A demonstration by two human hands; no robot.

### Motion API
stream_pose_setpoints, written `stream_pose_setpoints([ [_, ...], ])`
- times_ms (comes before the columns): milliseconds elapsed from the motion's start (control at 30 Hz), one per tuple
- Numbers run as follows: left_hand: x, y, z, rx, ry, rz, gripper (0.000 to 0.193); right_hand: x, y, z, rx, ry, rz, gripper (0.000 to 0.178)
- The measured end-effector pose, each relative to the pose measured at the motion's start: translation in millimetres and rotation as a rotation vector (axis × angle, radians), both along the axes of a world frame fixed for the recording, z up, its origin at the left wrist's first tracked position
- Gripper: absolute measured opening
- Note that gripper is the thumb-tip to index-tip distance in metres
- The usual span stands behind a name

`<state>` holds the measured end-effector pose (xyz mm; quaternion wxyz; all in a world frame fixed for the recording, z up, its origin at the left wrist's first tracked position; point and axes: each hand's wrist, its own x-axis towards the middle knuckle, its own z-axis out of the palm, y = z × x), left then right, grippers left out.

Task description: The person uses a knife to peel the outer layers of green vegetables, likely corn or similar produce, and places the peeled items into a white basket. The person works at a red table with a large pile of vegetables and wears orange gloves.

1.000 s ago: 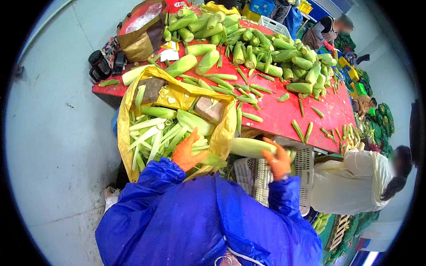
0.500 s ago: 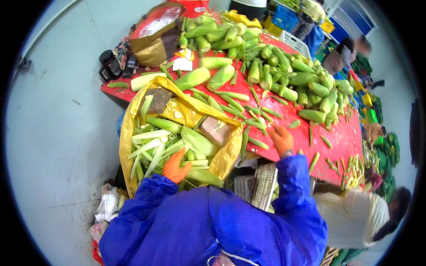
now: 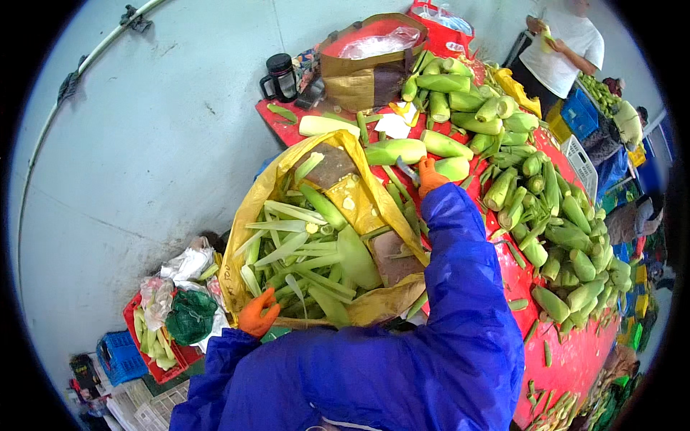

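My right hand (image 3: 431,177), in an orange glove, is stretched out over the red table among ears of corn. Its fingers are closed on a small knife, whose curved grey blade (image 3: 407,170) points up and left. Beside the blade lies a green ear of corn (image 3: 394,151); another ear (image 3: 453,169) rests just right of the hand. My left hand (image 3: 257,314), gloved in orange too, is at the near left rim of a yellow sack (image 3: 244,230), fingers apart and holding nothing. Green corn husks (image 3: 353,258) fill much of the sack.
A big pile of unshucked corn (image 3: 546,215) covers the right of the red table (image 3: 575,359). A black mug (image 3: 280,77) and a brown bag (image 3: 359,79) stand at the back. Red and blue crates (image 3: 118,357) sit lower left. Another person (image 3: 568,47) stands far right.
My right hand has reached forward to the corn and now holds a knife. The left hand has moved from over the husks to the sack's near left rim. The view has turned left.
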<state>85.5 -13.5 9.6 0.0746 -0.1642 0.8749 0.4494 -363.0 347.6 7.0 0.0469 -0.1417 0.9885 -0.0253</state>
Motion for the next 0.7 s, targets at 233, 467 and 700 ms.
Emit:
stream_pose_setpoints([
  [233, -48.0, 5.8, 25.5, 0.003, 0.115, -0.051, 0.057, 42.2, 34.2, 93.7, -0.654, 0.058, -0.197, 0.073],
  [467, -189.8, 72.9, 123.7, 0.161, 0.602, -0.467, 0.080, 184.8, -33.8, 150.3, -1.378, -0.415, 0.046, 0.054],
  [700, -171.0, 72.1, 89.8, 0.620, 0.344, -0.561, 0.081, 276.2, -88.5, 123.8, -1.457, -0.266, -0.328, 0.042],
])
